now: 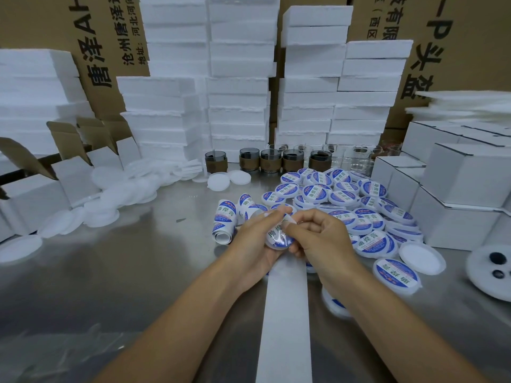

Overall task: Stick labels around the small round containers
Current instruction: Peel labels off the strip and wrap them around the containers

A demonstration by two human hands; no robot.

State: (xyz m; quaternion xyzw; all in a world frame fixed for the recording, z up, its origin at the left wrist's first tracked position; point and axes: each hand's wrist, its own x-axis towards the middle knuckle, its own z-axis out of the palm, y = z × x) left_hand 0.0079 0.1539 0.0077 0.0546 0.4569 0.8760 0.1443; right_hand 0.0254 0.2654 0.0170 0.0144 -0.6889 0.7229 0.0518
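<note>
At counter (110, 272) centre, left hand (255, 240) grips a small round container (276, 246); right hand (323, 239) fingers (302, 217) pinch the label (275, 234) onto it. Next move likely requires smoothing it flat.

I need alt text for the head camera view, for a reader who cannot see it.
The left hand holds a small round container above a steel table while the right hand pinches a blue and white label onto it. A pile of labelled containers lies to the right, plain white lids to the left, white foam blocks stacked behind.
</note>
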